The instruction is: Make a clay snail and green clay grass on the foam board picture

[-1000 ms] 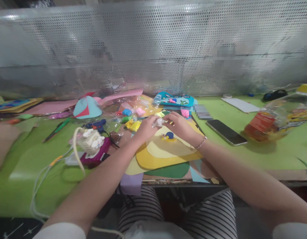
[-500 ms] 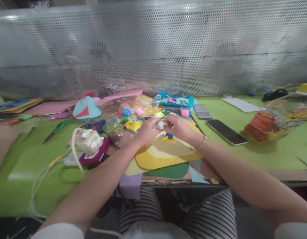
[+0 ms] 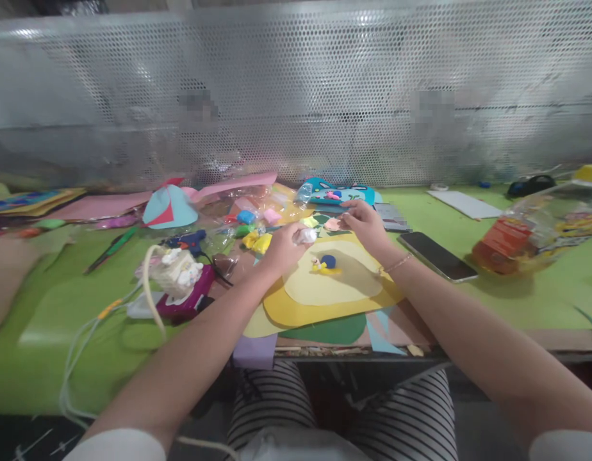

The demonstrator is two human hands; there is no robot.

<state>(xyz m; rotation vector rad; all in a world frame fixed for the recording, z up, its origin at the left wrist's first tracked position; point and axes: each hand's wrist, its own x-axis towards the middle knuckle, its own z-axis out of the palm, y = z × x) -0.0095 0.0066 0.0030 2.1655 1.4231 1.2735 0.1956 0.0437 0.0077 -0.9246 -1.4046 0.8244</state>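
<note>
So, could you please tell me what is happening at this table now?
A person is doing paper and clay craft. The left hand holds a small white lump above layered yellow paper shapes. The right hand is at a pale pink lump; I cannot tell if it grips it. A small figure with a blue ball-like part sits on the yellow paper. A smartphone lies to the right.

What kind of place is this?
It looks like a craft table, maybe in a classroom or workshop. You can see cut paper, little packets of colourful clay and what looks like a blue glue gun.
</note>
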